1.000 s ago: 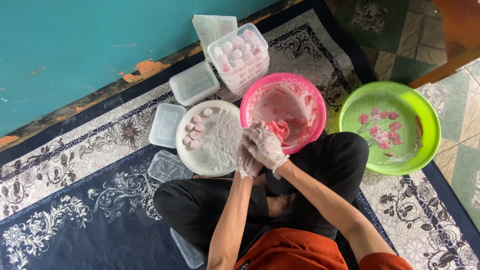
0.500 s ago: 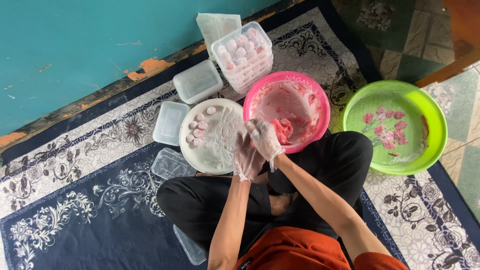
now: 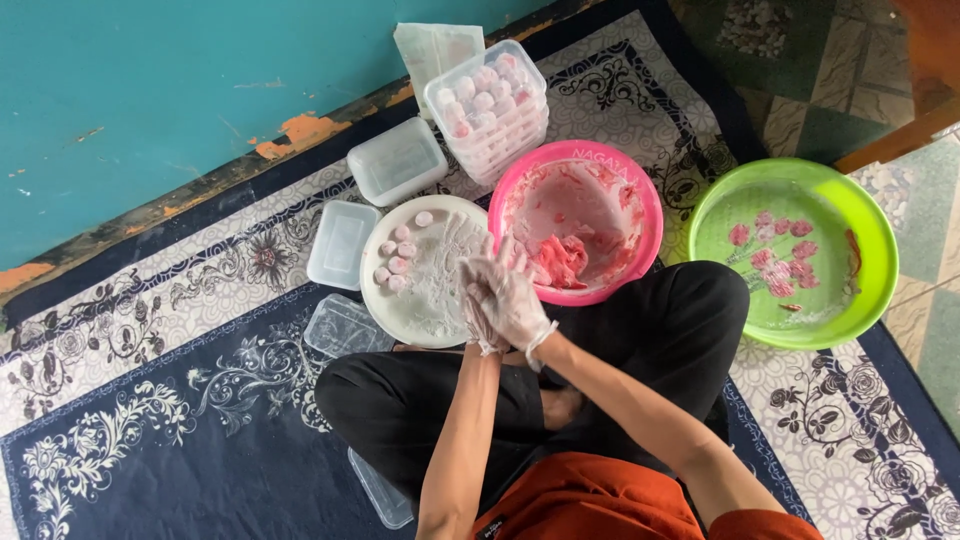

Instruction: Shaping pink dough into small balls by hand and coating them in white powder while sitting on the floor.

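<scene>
Both my hands wear thin clear gloves and are pressed together above the right edge of a white floured plate (image 3: 430, 312). My right hand (image 3: 515, 292) lies over my left hand (image 3: 477, 318), so what is between the palms is hidden. Several small pink dough balls (image 3: 396, 257) sit on the plate's left side. Just right of my hands stands a pink bowl (image 3: 640, 205) with pink dough (image 3: 560, 260) in it.
A green basin (image 3: 880, 240) with pink floral print lies at the right. Stacked clear boxes of pink balls (image 3: 487, 105) stand by the teal wall. Empty clear containers (image 3: 397, 160) and lids (image 3: 342, 243) lie left of the plate. I sit cross-legged on a patterned rug (image 3: 150, 420).
My pressed hands have shifted slightly against each other above the plate's edge. The view has moved a little; the bowls and containers stay in place.
</scene>
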